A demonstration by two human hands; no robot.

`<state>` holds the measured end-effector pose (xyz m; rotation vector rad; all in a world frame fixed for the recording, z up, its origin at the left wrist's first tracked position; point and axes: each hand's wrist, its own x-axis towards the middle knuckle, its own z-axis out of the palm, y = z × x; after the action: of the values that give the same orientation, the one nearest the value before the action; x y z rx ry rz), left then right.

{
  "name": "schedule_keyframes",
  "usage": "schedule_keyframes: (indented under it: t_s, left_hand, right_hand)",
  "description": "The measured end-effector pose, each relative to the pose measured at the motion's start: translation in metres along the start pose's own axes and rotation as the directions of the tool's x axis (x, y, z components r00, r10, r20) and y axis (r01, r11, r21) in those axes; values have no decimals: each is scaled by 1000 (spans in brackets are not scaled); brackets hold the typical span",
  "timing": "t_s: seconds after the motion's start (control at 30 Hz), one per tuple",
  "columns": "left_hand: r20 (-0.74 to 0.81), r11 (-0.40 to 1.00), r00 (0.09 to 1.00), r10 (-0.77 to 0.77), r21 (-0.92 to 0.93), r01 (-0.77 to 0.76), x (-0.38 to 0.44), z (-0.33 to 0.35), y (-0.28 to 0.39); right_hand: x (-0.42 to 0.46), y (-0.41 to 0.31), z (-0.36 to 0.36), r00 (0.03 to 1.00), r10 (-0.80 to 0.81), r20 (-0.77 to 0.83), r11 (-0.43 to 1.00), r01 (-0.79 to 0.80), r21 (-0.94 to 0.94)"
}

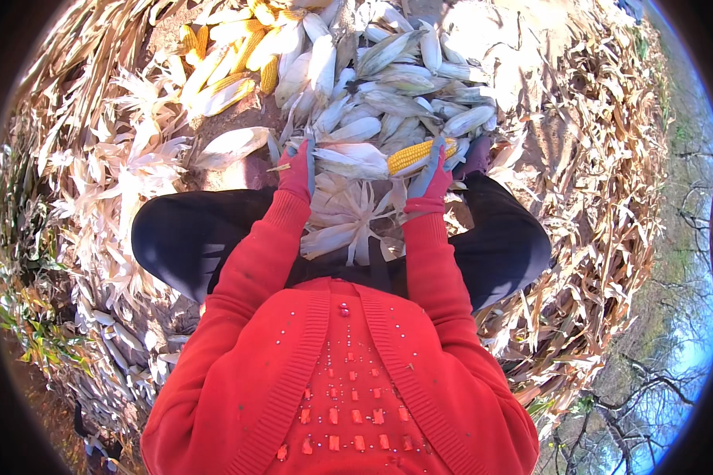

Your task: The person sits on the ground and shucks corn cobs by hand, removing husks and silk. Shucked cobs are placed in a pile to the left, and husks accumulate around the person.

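Note:
My right hand [429,178], in a red and grey work glove, is closed around a yellow corn ear [413,155] with its kernels bare. My left hand [297,172], in a matching glove, grips the end of a pale corn husk [353,159] that reaches across to the corn ear. Whether the husk is still joined to that ear I cannot tell. Peeled husks [356,222] lie between my legs, below both hands. Just beyond the hands is a heap of unhusked corn ears [398,101]. Another husk-covered ear [234,145] lies left of my left hand.
Husked yellow corn ears [249,47] are piled at the upper left. Loose husks [136,172] spread along the left side. Dry corn stalks and leaves [600,178] are banked on the right. My crossed legs [499,237] flank the husks in front of me.

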<state>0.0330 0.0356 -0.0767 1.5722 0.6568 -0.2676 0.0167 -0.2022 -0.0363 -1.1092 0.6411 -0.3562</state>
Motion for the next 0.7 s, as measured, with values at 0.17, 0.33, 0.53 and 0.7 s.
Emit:
schedule_keyframes:
  t_s: [0.17, 0.33, 0.53, 0.7]
  left_hand:
    - [26, 586, 627, 779, 324, -742, -42, 31, 44]
    - [475, 241, 642, 601, 659, -713, -61, 51, 6]
    - [567, 690, 757, 324, 405, -599, -57, 50, -10]
    - [739, 865, 670, 66, 293, -409, -72, 53, -9]
  right_hand:
    - [10, 32, -9, 1000, -6, 18, 998, 7, -70]
    - [-28, 15, 25, 961, 48, 273, 986, -1, -169]
    - [-40, -5, 35, 912, 218, 348, 975, -222, -29]
    - [-43, -18, 31, 790, 315, 525, 949, -259, -180]
